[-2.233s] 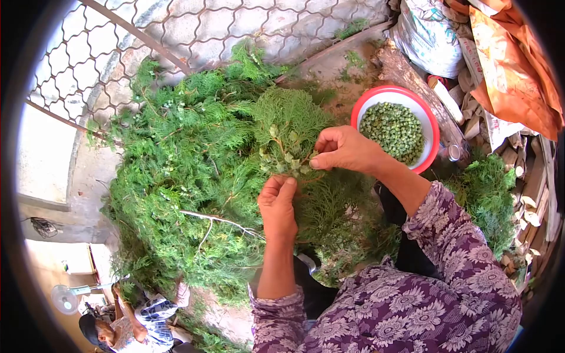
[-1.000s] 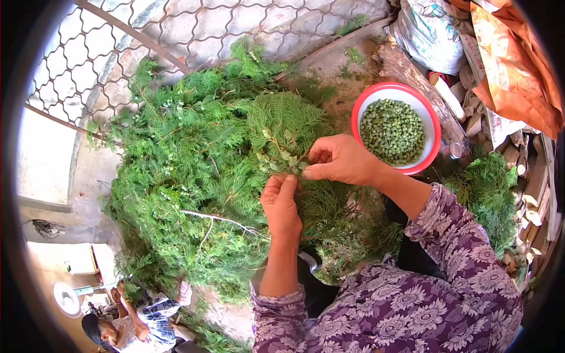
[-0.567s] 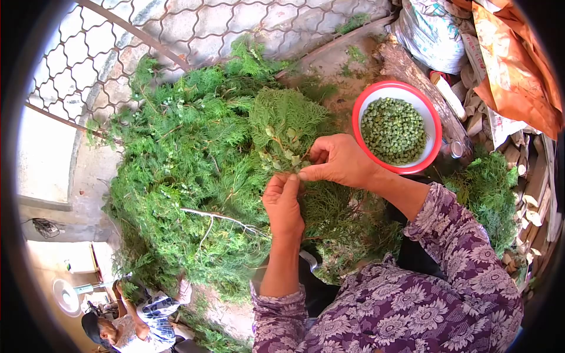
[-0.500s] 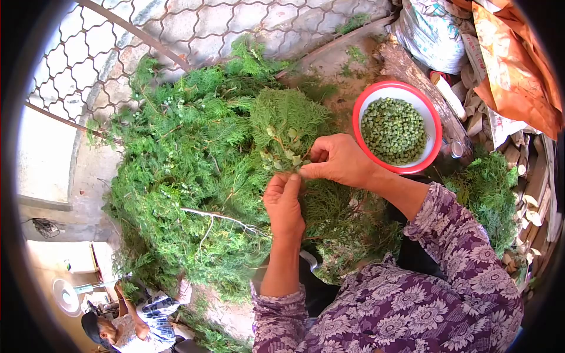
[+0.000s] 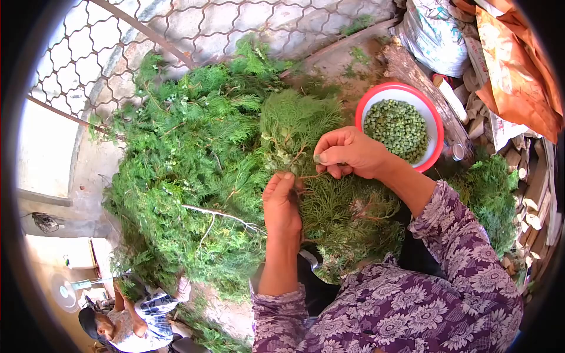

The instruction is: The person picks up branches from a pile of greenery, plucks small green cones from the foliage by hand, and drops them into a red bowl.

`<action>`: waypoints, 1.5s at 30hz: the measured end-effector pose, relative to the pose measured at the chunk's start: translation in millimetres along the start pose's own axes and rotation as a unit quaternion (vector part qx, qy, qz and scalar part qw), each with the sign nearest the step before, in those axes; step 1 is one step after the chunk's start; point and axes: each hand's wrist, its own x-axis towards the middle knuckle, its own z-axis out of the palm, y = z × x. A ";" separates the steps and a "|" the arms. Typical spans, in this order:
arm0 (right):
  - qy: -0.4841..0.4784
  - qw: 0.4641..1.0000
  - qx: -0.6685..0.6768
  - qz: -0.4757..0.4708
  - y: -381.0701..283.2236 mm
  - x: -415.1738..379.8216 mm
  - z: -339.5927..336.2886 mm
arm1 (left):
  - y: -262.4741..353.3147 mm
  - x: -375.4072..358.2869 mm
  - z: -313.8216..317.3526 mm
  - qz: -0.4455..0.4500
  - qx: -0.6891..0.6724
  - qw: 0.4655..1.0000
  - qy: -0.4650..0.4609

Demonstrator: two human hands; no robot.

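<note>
Between my hands is a leafy green sprig (image 5: 297, 117) with pale cones near its stem. My left hand (image 5: 282, 203) pinches the sprig's stem between thumb and fingers. To the right of the stem, my right hand (image 5: 347, 154) has thumb and forefinger pressed together on a small greenish cone (image 5: 318, 159), its other fingers curled. Just beyond my right wrist, a red-rimmed white basin (image 5: 436, 126) holds many small green cones (image 5: 395, 130).
A large heap of green branches (image 5: 182, 147) spreads to the left, with a bare twig (image 5: 220, 214) on it. Wire mesh (image 5: 235, 26) stands behind. Another person (image 5: 126, 320) sits at lower left. Sacks (image 5: 435, 41) and split wood (image 5: 532, 188) lie at right.
My right hand has drawn slightly right, away from my left hand and the sprig's cones. The sprig has shifted a little to the right.
</note>
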 end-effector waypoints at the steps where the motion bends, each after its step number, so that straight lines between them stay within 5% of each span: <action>1: -0.023 0.999 0.031 -0.009 0.0 -0.1 -1.3 | 0.5 -0.4 -0.2 0.001 0.000 1.000 0.000; 14: -0.017 0.997 -0.033 0.067 6.3 3.8 5.2 | 0.1 -2.7 2.7 0.005 0.007 1.000 -0.026; 23: -0.048 0.995 0.066 0.058 12.2 5.9 1.3 | -2.2 -4.0 2.4 -0.014 0.007 0.999 -0.035; 32: 0.045 0.987 0.142 0.060 25.9 10.0 8.7 | -7.6 -4.0 4.8 0.001 -0.002 1.000 -0.005; 35: 0.080 0.988 0.120 0.057 27.2 11.6 12.1 | -12.8 -3.0 2.9 0.011 0.004 1.000 0.001; 37: 0.139 0.984 -0.083 -0.072 27.2 11.9 16.2 | -15.5 -2.9 3.1 0.020 0.005 1.000 0.001; 40: 0.159 0.954 -0.240 -0.081 33.6 16.4 6.3 | -18.8 -2.6 2.6 0.032 0.051 0.998 0.034; 45: 0.130 0.991 0.021 0.023 22.8 11.9 13.0 | -19.5 -1.5 5.9 0.062 0.063 0.996 0.020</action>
